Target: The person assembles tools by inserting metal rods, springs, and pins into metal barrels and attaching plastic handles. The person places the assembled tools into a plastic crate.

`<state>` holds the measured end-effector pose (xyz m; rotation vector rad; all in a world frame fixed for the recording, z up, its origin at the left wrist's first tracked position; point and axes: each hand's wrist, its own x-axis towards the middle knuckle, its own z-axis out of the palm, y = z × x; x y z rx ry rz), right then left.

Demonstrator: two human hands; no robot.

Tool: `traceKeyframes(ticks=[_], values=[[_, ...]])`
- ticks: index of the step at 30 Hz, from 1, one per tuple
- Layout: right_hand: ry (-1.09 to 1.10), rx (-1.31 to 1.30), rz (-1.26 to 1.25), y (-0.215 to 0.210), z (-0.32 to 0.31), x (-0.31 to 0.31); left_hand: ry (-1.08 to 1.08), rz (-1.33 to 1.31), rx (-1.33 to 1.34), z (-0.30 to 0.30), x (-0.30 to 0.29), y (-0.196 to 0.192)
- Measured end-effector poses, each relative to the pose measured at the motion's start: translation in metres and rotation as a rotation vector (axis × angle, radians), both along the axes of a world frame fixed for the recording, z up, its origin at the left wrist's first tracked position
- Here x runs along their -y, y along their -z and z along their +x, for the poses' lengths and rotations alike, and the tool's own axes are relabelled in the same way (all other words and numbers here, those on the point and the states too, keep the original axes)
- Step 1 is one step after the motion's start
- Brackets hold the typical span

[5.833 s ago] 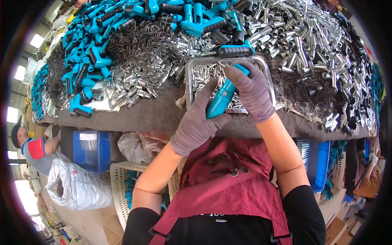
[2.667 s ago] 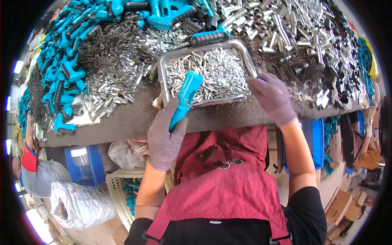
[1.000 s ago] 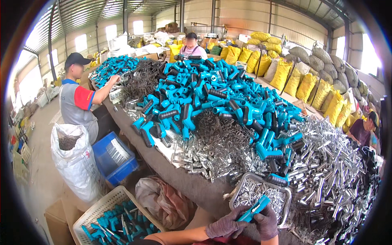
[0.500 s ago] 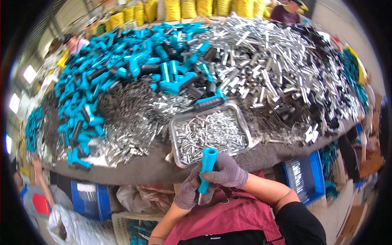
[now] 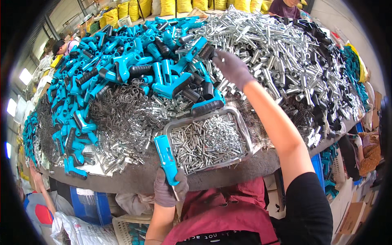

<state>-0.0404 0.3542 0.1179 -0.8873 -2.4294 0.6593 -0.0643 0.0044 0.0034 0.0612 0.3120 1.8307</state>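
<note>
My left hand (image 5: 170, 188), in a grey glove, is closed round a teal plastic tool body (image 5: 165, 157). The piece is held nearly upright left of the metal tray (image 5: 243, 130); a thin metal end sticks out below the hand. Over the far part of the heap my gloved right hand (image 5: 232, 68) reaches out with its fingers stretched. Its fingertips are beside a dark ribbed part (image 5: 206, 52) and a teal tool body (image 5: 192, 53); whether they touch is unclear. Small metal pins (image 5: 200, 145) fill the tray.
Teal tool bodies (image 5: 77, 90) with black grips are heaped left, silvery tubes (image 5: 281, 61) right. Loose springs (image 5: 118, 102) lie between. Blue bins (image 5: 90, 206) stand under the table edge (image 5: 134, 179). Another person (image 5: 63, 47) is at the far left, one more (image 5: 286, 10) at the far right.
My right hand has let go of the teal tool body and moved forward over the heap. My left hand has shifted left, still with the tool body, which has turned to show its slotted side.
</note>
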Motion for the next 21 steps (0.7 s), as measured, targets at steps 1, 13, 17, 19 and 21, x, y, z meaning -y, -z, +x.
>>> traceKeyframes(ticks=[1,13,17,19,21], values=[[0.105,0.014,0.036,0.008,-0.023,-0.029,0.037,-0.008,-0.072,-0.005,0.001,0.005],[-0.111,-0.354,-0.262,0.04,-0.02,-0.006,-0.053,-0.309,-0.284,0.0,0.025,-0.016],[-0.603,-0.284,-0.548,0.033,0.041,0.093,-0.031,-0.285,-0.342,-0.006,0.034,-0.018],[-0.747,-0.136,-0.504,0.026,0.061,0.122,-0.006,-0.263,-0.34,-0.006,0.036,-0.016],[-0.929,0.0,-0.265,0.017,0.066,0.132,0.017,-0.324,-0.347,-0.001,0.043,-0.017]])
